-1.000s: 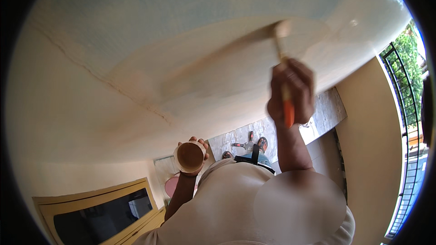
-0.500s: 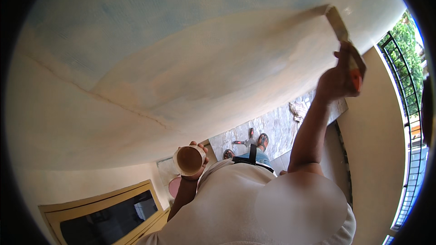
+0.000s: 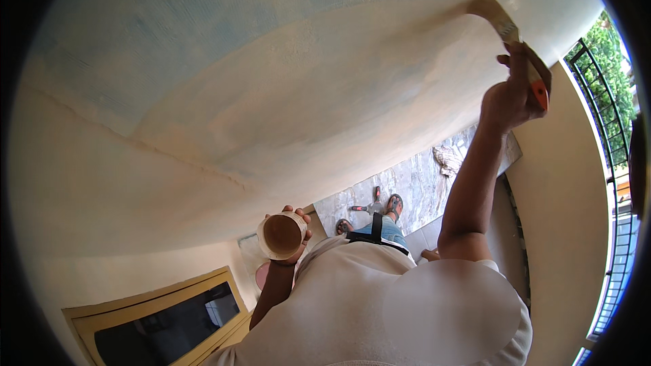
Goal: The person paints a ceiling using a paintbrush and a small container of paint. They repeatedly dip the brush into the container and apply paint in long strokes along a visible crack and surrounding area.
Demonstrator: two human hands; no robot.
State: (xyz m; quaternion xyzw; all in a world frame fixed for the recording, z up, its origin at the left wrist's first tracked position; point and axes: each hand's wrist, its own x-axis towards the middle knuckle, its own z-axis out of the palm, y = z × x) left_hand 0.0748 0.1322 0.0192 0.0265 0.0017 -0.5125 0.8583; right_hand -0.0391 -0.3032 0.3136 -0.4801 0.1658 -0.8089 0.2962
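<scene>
My right hand (image 3: 513, 95) is raised at upper right, closed on a flat paintbrush (image 3: 494, 11) with an orange-tipped handle (image 3: 539, 94). The brush's bent end rests against the pale wall (image 3: 285, 95), where a faint brownish band trails leftward from it; the wall is mottled cream and blue with a thin crack at left. My left hand (image 3: 300, 237), lower in the middle, grips an off-white cup (image 3: 267, 237) from beneath and around its side; the cup is brown inside, its contents unclear.
Below are a marble ledge or floor (image 3: 420, 190), my sandalled feet (image 3: 395, 205), scraper-like tools (image 3: 359, 209) and a crumpled cloth (image 3: 447, 161). A yellow-framed dark glass panel (image 3: 166, 322) is at lower left. A black railing (image 3: 600, 115) with greenery behind lines the right side.
My right hand and the brush have moved up and to the right along the wall. My left hand holds the cup in much the same place.
</scene>
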